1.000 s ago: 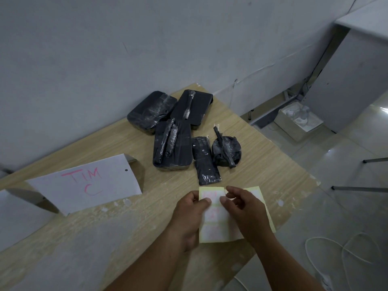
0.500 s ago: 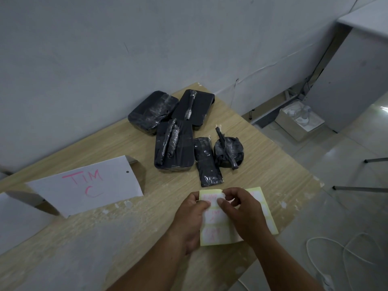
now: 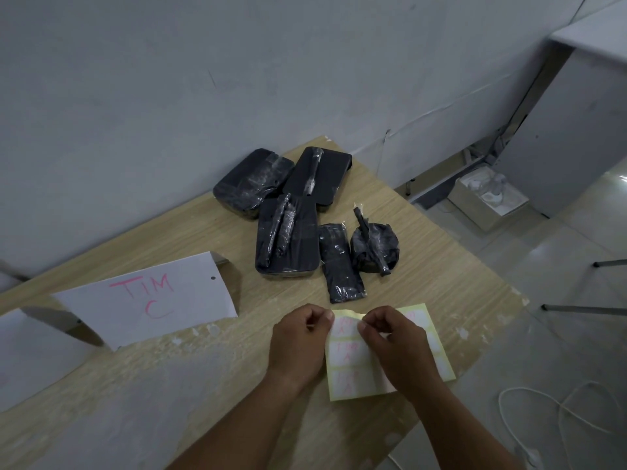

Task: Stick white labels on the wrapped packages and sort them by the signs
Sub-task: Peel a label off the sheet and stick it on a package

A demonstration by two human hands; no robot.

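**Q:** Where was the sheet?
**A:** It was over the near edge of the tabletop, between both hands and nearer than the packages.

**Q:** What was the state of the hands?
**A:** The left hand pinched the sheet's upper left edge between its thumb and curled fingers. The right hand pinched the top edge just beside it. The two hands were close together, and the top edge curled up between them.

**Q:** How did the sheet look?
**A:** It had a pale yellow backing carrying white labels with rounded corners, set in columns. The left column bore pink handwriting too faint to read. The right hand covered the middle of the sheet.

**Q:** How did the packages look?
**A:** There were five, all black under glossy clear film, grouped near the wall. Three were flat with rounded corners. A narrow package lay just beside a round package.

**Q:** And the sign?
**A:** It was white paper standing to the left of the packages, marked "TIM C" in pink.
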